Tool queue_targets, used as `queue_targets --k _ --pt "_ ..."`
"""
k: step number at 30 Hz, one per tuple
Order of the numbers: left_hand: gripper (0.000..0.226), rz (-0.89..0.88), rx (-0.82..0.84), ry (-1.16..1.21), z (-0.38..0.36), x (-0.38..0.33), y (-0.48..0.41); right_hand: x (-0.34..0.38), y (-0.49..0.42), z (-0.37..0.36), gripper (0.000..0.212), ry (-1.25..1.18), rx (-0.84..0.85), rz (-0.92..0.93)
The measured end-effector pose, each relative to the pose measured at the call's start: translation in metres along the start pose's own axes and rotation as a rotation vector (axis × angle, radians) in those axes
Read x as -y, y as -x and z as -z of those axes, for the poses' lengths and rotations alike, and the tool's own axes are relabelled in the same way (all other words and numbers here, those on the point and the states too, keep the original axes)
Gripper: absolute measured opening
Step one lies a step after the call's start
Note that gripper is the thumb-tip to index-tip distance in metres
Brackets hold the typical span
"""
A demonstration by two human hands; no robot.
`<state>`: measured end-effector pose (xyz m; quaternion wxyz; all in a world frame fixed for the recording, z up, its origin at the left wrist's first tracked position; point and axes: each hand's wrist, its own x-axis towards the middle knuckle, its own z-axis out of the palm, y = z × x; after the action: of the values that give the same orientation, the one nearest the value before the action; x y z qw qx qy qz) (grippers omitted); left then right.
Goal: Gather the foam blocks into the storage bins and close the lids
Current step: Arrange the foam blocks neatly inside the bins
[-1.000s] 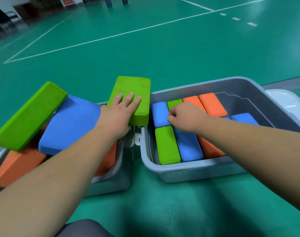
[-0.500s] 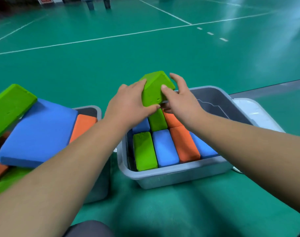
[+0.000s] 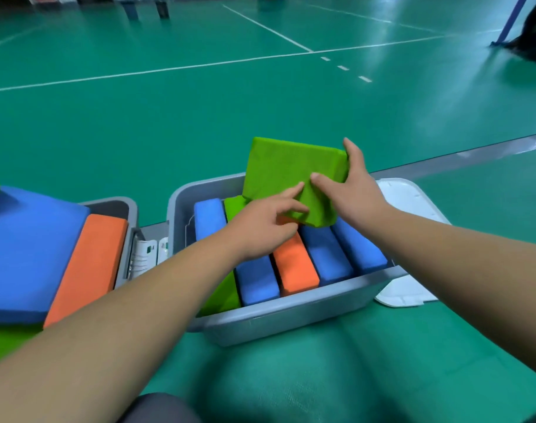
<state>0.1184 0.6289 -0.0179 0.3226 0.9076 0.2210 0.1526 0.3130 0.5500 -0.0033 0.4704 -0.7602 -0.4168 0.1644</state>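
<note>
A big green foam block [image 3: 291, 175] is held tilted over the far half of the right storage bin [image 3: 291, 315], its near corner dipping toward the blocks already packed there. Both hands grasp it: the right hand [image 3: 352, 193] wraps the far right corner with the thumb pressed on the upper face, and the left hand [image 3: 266, 224] pinches the near edge from below and the side.

Being foam, the block is likely very light and somewhat squashy, with a matte skin that should not slip; it probably gives a little under the fingertips. Its broad flat shape suits a hold by opposite edges or corners, as here, so it can be laid flat without twisting.

Inside the bin lie rows of smaller blocks, blue [image 3: 257, 279], orange [image 3: 294, 270] and green, snugly side by side. A white lid [image 3: 407, 196] lies just beside the bin on the right. On the left, a second bin [image 3: 129, 209] is heaped with large blue [image 3: 25, 248] and orange [image 3: 89, 264] blocks that rise above its rim, so its lid would probably not shut yet.

Everything sits on a green sports floor [image 3: 169, 117] with white court lines; the hall is wide and open, with dark objects far off along the far edge.
</note>
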Motion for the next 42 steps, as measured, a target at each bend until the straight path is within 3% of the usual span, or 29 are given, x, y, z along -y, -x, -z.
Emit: queue_targets --k 3,7,11,14,17,23,31,34,38,42 --pt "0.043 0.041 0.009 -0.119 0.000 0.014 0.001 0.010 -0.009 0.014 0.087 0.046 -0.122 0.059" --pt "0.055 0.178 0.191 -0.300 -0.013 0.038 0.004 0.020 -0.022 0.038 0.079 0.058 -0.297 0.141" --pt "0.067 0.132 0.291 -0.396 -0.030 0.039 0.001 0.025 -0.030 0.054 0.064 0.116 -0.462 0.135" --pt "0.073 0.126 0.401 -0.522 -0.044 0.038 -0.003 0.020 -0.034 0.058 0.061 0.242 -0.489 0.137" --pt "0.077 0.164 0.427 -0.590 -0.048 0.040 -0.006 0.009 -0.039 0.054 0.062 0.351 -0.402 0.111" --pt "0.077 0.201 0.422 -0.547 -0.041 0.040 -0.004 -0.017 -0.043 0.031 0.080 0.468 0.001 -0.013" --pt "0.078 0.181 0.410 -0.525 -0.044 0.049 -0.003 -0.019 -0.063 0.017 0.079 0.592 0.038 -0.042" --pt "0.078 0.165 0.393 -0.522 -0.045 0.053 -0.003 -0.028 -0.063 0.011 0.068 0.565 0.061 -0.055" --pt "0.077 0.167 0.386 -0.526 -0.045 0.057 -0.001 -0.053 -0.058 -0.009 0.060 0.895 0.403 -0.071" --pt "0.076 0.166 0.377 -0.517 -0.044 0.059 -0.001 -0.059 -0.065 -0.023 0.062 1.068 0.545 -0.138"
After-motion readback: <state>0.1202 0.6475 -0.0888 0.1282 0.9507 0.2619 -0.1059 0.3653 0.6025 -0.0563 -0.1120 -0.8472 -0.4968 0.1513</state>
